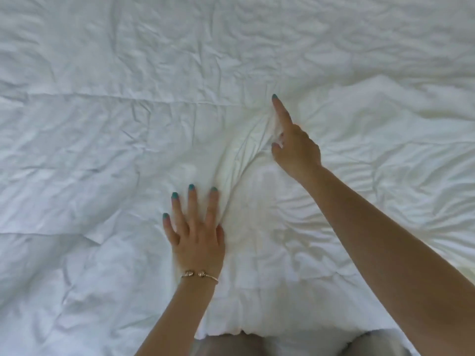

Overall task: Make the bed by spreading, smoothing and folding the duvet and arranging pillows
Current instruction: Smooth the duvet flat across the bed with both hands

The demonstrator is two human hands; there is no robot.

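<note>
A white, wrinkled duvet (102,150) fills almost the whole view. My left hand (196,237) lies flat on it near the middle, fingers straight and spread, pressing the fabric down; a thin bracelet sits on that wrist. My right hand (295,147) is farther up and to the right. Its index finger points straight away from me while the thumb and the other fingers curl round a raised fold of the duvet. A ridge of bunched fabric (239,160) runs from beside my left hand up to my right hand. No pillows are in view.
My knees in grey trousers (231,345) show at the bottom edge, against the near side of the duvet. A stitched seam (128,97) crosses the duvet from the left. Deeper rumples lie to the right (385,119).
</note>
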